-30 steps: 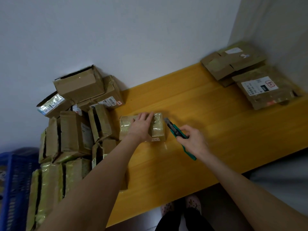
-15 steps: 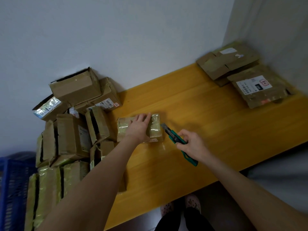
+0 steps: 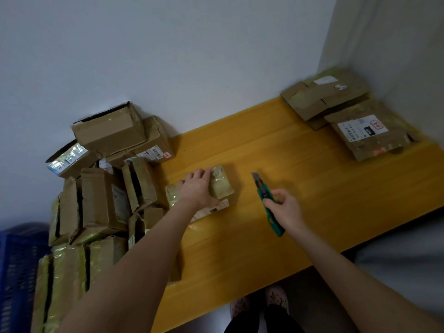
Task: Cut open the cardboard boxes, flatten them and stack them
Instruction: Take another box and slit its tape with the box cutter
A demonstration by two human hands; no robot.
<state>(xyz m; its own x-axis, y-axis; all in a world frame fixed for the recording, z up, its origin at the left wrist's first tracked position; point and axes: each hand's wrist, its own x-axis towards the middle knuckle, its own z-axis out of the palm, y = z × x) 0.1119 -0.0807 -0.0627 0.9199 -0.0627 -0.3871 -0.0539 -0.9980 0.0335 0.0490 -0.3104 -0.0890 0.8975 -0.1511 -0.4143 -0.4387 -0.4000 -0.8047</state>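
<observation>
A small taped cardboard box lies on the yellow table, tipped slightly, its right end raised. My left hand lies on top of it, fingers spread over the far edge. My right hand grips a green utility knife with its blade out, pointing away from me, a short way right of the box and apart from it. Flattened boxes are stacked at the table's far right corner.
A heap of unopened taped boxes fills the table's left side against the white wall. A blue crate stands at the far left, below the table. My feet show under the table's near edge.
My right hand has drawn the knife away from the box to the right. My left hand has tilted the box, lifting its right end.
</observation>
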